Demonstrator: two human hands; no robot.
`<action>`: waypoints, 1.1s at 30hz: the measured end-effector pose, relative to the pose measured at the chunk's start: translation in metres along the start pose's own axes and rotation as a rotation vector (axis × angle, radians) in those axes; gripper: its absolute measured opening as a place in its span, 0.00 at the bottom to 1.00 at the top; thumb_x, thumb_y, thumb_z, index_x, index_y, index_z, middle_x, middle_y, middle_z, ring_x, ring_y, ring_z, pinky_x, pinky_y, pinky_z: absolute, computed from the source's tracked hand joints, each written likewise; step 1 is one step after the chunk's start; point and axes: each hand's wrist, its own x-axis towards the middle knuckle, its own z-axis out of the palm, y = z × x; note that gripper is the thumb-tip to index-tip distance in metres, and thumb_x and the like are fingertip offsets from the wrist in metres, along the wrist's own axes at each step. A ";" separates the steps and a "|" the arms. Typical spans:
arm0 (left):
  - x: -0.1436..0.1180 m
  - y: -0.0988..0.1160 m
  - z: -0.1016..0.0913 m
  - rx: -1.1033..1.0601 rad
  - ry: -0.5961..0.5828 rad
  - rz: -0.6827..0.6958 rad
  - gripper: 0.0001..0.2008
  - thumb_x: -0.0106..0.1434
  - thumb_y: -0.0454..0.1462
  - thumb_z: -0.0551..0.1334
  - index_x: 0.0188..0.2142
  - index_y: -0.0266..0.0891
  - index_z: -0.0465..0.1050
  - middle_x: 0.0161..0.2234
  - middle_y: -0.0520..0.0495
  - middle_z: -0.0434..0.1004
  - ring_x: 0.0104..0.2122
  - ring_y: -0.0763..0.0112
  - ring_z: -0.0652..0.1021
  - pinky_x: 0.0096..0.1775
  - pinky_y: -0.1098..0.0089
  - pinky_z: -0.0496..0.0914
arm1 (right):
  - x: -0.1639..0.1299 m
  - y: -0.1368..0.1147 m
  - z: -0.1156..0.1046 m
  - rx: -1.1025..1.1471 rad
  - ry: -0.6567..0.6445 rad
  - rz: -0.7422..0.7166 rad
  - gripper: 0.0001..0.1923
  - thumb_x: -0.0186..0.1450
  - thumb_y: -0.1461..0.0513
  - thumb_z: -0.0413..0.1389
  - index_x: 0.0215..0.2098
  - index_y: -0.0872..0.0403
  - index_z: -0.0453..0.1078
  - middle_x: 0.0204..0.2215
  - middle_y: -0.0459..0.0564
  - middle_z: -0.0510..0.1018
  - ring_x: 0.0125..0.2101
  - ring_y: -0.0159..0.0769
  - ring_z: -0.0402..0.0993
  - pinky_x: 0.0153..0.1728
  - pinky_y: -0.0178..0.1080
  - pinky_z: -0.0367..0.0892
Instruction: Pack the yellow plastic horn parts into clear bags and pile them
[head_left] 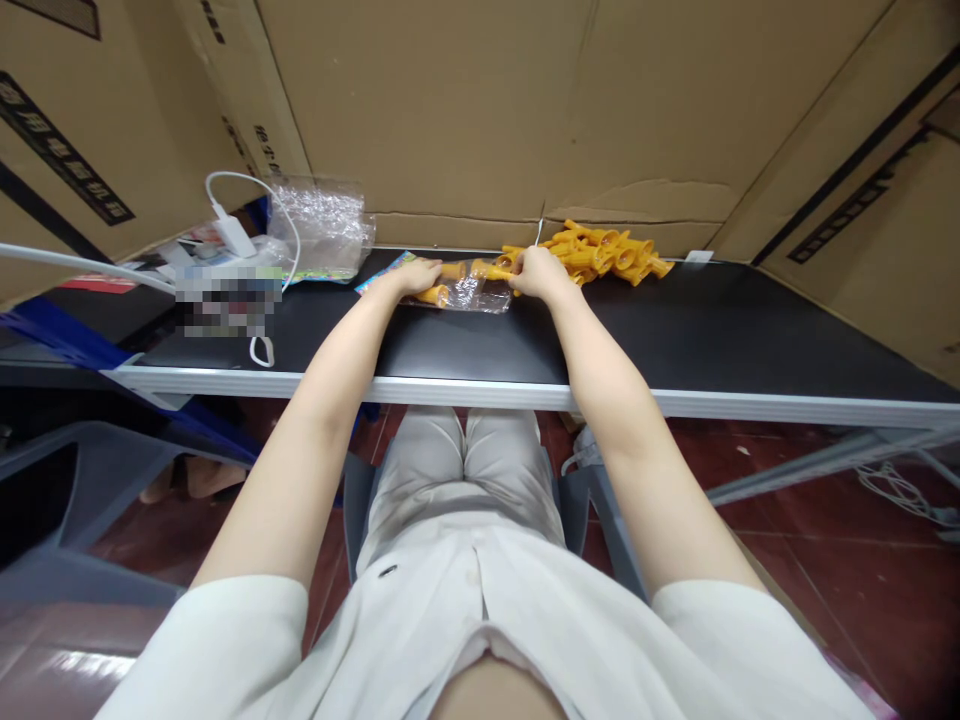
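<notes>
**Hands on the clear bag at the far edge of the bench**

Left hand (pixel 417 276) presses down on the clear bag (pixel 471 292), fingers curled over its left end; your right hand (pixel 537 272) pinches an orange plastic piece (pixel 491 270) at the bag's mouth. Keep the bag flat and feed the piece in straight. It is bright orange, small, flared like a trumpet. More lie in a pile (pixel 606 252) at two o'clock from your right hand, near the cardboard wall.
</notes>
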 end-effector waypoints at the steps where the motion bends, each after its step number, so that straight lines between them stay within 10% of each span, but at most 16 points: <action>1: 0.001 -0.002 0.003 0.024 0.021 0.016 0.33 0.83 0.38 0.41 0.79 0.30 0.63 0.80 0.35 0.62 0.80 0.59 0.64 0.77 0.64 0.56 | 0.000 -0.001 0.001 -0.004 0.004 0.013 0.14 0.67 0.65 0.66 0.51 0.58 0.84 0.52 0.66 0.86 0.58 0.63 0.82 0.62 0.56 0.76; 24: -0.017 -0.005 0.007 -0.070 0.146 0.066 0.30 0.80 0.35 0.43 0.64 0.24 0.80 0.70 0.31 0.78 0.70 0.57 0.76 0.72 0.66 0.65 | -0.007 -0.026 0.014 -0.115 0.040 -0.008 0.23 0.71 0.68 0.58 0.63 0.59 0.78 0.59 0.71 0.83 0.61 0.64 0.80 0.61 0.58 0.75; 33: -0.022 -0.006 0.008 -0.272 0.267 -0.341 0.32 0.83 0.42 0.44 0.73 0.27 0.72 0.75 0.27 0.71 0.76 0.49 0.72 0.74 0.58 0.64 | -0.009 -0.029 0.012 -0.051 0.016 -0.037 0.20 0.73 0.65 0.58 0.59 0.54 0.84 0.60 0.63 0.84 0.62 0.62 0.80 0.65 0.57 0.73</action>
